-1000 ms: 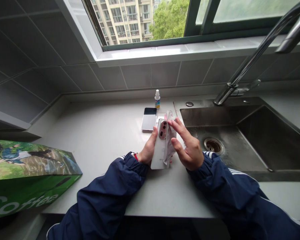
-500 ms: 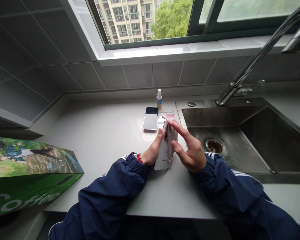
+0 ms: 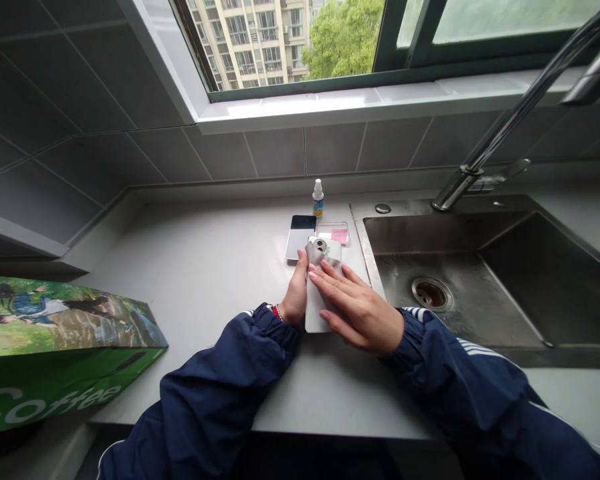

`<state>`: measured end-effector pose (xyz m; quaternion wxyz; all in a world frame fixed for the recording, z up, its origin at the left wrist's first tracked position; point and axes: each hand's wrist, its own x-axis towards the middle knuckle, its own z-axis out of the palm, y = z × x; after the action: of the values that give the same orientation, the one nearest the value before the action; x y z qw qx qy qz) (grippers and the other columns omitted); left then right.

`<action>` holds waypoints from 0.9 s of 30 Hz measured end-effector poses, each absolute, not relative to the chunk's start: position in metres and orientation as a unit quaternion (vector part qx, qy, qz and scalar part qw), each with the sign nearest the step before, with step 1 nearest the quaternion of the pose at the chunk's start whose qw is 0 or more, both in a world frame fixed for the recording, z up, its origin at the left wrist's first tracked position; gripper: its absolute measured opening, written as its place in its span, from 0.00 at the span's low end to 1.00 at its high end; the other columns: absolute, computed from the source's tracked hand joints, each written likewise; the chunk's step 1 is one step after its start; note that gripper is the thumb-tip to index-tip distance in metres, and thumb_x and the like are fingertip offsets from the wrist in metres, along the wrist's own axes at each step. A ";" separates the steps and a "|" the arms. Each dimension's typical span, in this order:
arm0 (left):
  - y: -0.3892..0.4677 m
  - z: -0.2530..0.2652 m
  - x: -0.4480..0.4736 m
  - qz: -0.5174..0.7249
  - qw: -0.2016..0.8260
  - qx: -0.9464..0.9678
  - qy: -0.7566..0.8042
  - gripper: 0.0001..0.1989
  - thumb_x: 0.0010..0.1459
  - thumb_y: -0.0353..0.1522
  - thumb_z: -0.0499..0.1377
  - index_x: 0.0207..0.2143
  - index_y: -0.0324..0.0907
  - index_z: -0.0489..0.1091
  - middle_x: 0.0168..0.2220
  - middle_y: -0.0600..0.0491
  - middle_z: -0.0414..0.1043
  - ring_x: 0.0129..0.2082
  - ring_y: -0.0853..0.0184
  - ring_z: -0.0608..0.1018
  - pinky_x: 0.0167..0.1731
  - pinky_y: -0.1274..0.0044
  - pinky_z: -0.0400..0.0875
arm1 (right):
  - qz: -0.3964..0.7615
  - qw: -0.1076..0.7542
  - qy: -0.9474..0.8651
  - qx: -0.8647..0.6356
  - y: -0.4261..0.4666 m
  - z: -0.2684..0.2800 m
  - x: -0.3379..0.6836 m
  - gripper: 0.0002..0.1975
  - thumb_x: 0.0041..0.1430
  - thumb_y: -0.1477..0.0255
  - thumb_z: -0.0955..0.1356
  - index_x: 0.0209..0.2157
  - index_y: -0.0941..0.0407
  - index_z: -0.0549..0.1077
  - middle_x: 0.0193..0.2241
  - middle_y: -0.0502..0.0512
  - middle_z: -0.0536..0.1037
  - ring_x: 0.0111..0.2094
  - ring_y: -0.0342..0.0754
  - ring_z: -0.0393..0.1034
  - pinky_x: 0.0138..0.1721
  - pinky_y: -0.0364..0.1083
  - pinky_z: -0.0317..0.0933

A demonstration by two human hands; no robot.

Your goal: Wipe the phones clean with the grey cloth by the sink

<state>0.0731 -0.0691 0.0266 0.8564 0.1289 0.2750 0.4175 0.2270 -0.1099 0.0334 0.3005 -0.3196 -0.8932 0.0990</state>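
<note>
My left hand is closed around the left edge of a white phone, its thumb along the side. The phone's back faces up, with a round camera bump near the top. A thin grey cloth lies over the upper part of the back. On the cloth and phone rests my right hand, fingers stretched flat and slightly apart, hiding much of both. Just behind is a second phone, screen up. A clear case with a pink label lies beside it.
A small white-capped spray bottle stands behind the phones. To the right is a steel sink with a tall chrome faucet. A green coffee box sits at the left on the pale counter. A window is ahead.
The held phone has turned from edge-on to back-up. My right hand has moved left and lies flat over the cloth, where before its fingertips only touched the cloth's edge.
</note>
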 end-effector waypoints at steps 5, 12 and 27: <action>-0.062 0.030 0.067 0.399 0.876 0.117 0.244 0.37 0.65 0.57 0.43 0.47 0.35 0.76 0.41 0.42 0.80 0.49 0.55 0.80 0.58 0.66 0.68 | 0.098 0.286 -0.906 -0.298 -0.113 0.038 0.227 0.32 0.68 0.72 0.62 0.71 0.59 0.49 0.67 0.64 0.61 0.71 0.55 0.47 0.69 0.63 0.45; -0.064 0.027 0.066 0.378 0.885 0.122 0.242 0.39 0.64 0.58 0.43 0.50 0.34 0.74 0.45 0.42 0.80 0.51 0.57 0.80 0.59 0.69 0.66 | 0.075 0.264 -0.902 -0.334 -0.112 0.036 0.227 0.34 0.68 0.68 0.62 0.71 0.60 0.49 0.69 0.64 0.57 0.71 0.57 0.45 0.70 0.63 0.40; -0.069 0.026 0.074 0.327 0.919 0.136 0.173 0.40 0.67 0.56 0.34 0.68 0.41 0.58 0.58 0.43 0.73 0.60 0.54 0.73 0.62 0.65 0.61 | 0.030 0.321 -0.842 -0.433 -0.103 0.034 0.233 0.30 0.70 0.67 0.62 0.69 0.60 0.54 0.68 0.63 0.59 0.70 0.59 0.48 0.67 0.65 0.50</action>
<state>0.0744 -0.0689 0.0258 0.9191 0.1358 0.1734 0.3267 0.2330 -0.1033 0.0342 0.3213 -0.4329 -0.8417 0.0296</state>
